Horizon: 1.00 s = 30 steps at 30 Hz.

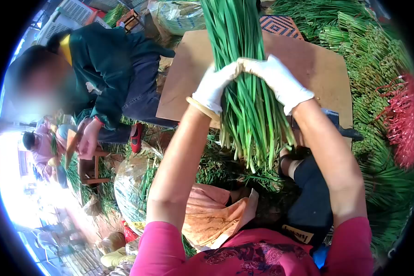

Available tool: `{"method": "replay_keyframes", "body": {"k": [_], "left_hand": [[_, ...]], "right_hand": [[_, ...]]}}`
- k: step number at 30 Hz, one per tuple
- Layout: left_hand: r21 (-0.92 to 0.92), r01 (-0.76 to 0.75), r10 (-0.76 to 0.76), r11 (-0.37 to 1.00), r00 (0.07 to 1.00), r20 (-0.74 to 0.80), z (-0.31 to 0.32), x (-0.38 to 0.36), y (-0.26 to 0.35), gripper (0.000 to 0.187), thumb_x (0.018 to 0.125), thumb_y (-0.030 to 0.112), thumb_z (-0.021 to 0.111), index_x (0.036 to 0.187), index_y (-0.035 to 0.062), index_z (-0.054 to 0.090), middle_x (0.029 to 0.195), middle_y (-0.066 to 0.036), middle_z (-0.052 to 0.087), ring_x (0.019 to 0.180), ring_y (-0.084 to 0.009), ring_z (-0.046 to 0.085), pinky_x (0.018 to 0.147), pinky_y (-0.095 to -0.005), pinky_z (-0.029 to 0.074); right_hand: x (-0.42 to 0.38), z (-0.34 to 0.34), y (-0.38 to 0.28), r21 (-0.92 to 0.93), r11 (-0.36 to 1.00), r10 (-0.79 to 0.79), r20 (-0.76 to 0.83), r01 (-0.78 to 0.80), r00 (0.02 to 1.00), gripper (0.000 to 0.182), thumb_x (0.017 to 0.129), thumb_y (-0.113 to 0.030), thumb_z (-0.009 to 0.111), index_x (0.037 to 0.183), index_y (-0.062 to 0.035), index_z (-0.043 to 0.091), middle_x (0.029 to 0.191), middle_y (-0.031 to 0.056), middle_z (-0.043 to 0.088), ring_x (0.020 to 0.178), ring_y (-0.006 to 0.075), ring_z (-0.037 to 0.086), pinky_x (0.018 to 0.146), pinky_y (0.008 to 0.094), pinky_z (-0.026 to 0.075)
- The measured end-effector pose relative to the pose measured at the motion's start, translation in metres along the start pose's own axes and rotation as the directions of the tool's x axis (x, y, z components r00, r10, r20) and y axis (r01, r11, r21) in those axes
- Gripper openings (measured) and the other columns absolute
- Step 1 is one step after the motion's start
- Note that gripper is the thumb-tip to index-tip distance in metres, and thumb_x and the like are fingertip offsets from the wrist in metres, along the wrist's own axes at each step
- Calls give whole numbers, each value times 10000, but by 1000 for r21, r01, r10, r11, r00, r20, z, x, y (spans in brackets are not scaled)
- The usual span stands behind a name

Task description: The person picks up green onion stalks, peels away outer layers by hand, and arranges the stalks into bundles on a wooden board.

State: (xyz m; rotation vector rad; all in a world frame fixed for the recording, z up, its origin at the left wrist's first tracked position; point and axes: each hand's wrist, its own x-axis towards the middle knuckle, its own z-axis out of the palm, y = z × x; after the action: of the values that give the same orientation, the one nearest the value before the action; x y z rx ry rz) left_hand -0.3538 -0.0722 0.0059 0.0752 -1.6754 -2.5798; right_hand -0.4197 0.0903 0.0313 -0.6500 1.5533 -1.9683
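A thick bunch of long green chives (pixel 246 92) hangs in front of me, pale cut ends pointing down toward my lap. My left hand (pixel 215 87), in a white glove, grips the bunch from the left side. My right hand (pixel 280 80), also white-gloved, wraps it from the right, and the fingertips of both hands meet across the stalks. A tan rubber band (pixel 201 108) sits around my left wrist. The bunch's upper leaves run out of the top of the view.
A brown board (pixel 317 64) lies flat behind the bunch. Tied chive bundles (pixel 377 69) are stacked at right beside red bands (pixel 402 119). A person in a dark green jacket (pixel 101 64) sits at left. A clear bag of greens (pixel 133 184) lies by my knee.
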Motion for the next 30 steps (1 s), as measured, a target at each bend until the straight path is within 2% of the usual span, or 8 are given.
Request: {"method": "replay_keyframes", "body": {"k": [5, 7, 13, 19, 21, 26, 29, 30], "left_hand": [[25, -330, 323, 943, 933, 160, 47, -16, 110, 407, 792, 164, 743, 1130, 15, 572, 1010, -58, 655, 879, -131, 630, 815, -278, 509], [165, -452, 411, 877, 882, 231, 44, -19, 137, 370, 804, 207, 696, 1094, 27, 553, 970, -43, 632, 825, -145, 640, 763, -304, 547], [366, -407, 335, 837, 910, 245, 34, -36, 116, 723, 655, 133, 851, 1254, 52, 454, 1149, -66, 596, 1025, -163, 574, 881, -314, 490], [390, -392, 328, 833, 918, 222, 29, -15, 91, 522, 699, 159, 823, 1134, 23, 570, 1017, -31, 641, 911, -114, 590, 823, -279, 492], [417, -326, 262, 848, 943, 206, 33, -7, 113, 468, 704, 159, 819, 1096, 22, 603, 959, -49, 664, 897, -148, 626, 782, -289, 523], [220, -100, 58, 970, 980, 190, 38, 44, 140, 320, 877, 272, 628, 1092, 36, 610, 995, -77, 668, 833, -157, 657, 748, -294, 541], [272, 290, -299, 918, 954, -9, 7, 87, 111, 463, 844, 401, 658, 1153, 62, 598, 1055, -84, 660, 902, -153, 649, 772, -307, 546], [246, 167, -188, 955, 980, 66, 5, 87, 83, 539, 849, 443, 638, 1228, 70, 552, 1111, -96, 644, 937, -192, 641, 805, -342, 536]], "right_hand": [[-13, 36, -106, -49, 940, -339, -4, 339, 941, 379, 812, -226, 722, 1091, 13, 627, 958, 62, 696, 911, 125, 648, 907, 251, 478], [-7, 41, -128, 16, 926, -375, 118, 376, 919, 483, 747, -174, 775, 1143, -1, 559, 930, 82, 679, 774, 131, 652, 717, 243, 539], [-20, 41, -97, -136, 906, -394, 70, 400, 916, 555, 700, -212, 808, 1152, -9, 557, 941, 85, 682, 899, 163, 640, 824, 282, 504], [3, 35, -70, -618, 724, -417, -39, 306, 908, 632, 710, -447, 730, 1135, -6, 578, 957, 137, 676, 885, 234, 654, 808, 333, 491], [4, 35, -94, -502, 802, -379, -6, 324, 926, 697, 773, -428, 703, 1281, 6, 504, 1159, 127, 615, 1071, 222, 570, 954, 333, 426], [26, 25, -135, 90, 992, -102, 133, 90, 986, 284, 860, -251, 632, 1031, -26, 601, 874, 79, 660, 705, 133, 626, 659, 275, 530], [23, 13, -113, 183, 974, 144, -48, -133, 988, 509, 847, -388, 602, 1181, -20, 491, 1088, 116, 557, 931, 184, 533, 812, 295, 428], [32, -1, -84, 158, 978, 161, -151, -137, 975, 665, 831, -471, 601, 1282, -10, 435, 1224, 142, 512, 1082, 218, 497, 929, 320, 380]]}}
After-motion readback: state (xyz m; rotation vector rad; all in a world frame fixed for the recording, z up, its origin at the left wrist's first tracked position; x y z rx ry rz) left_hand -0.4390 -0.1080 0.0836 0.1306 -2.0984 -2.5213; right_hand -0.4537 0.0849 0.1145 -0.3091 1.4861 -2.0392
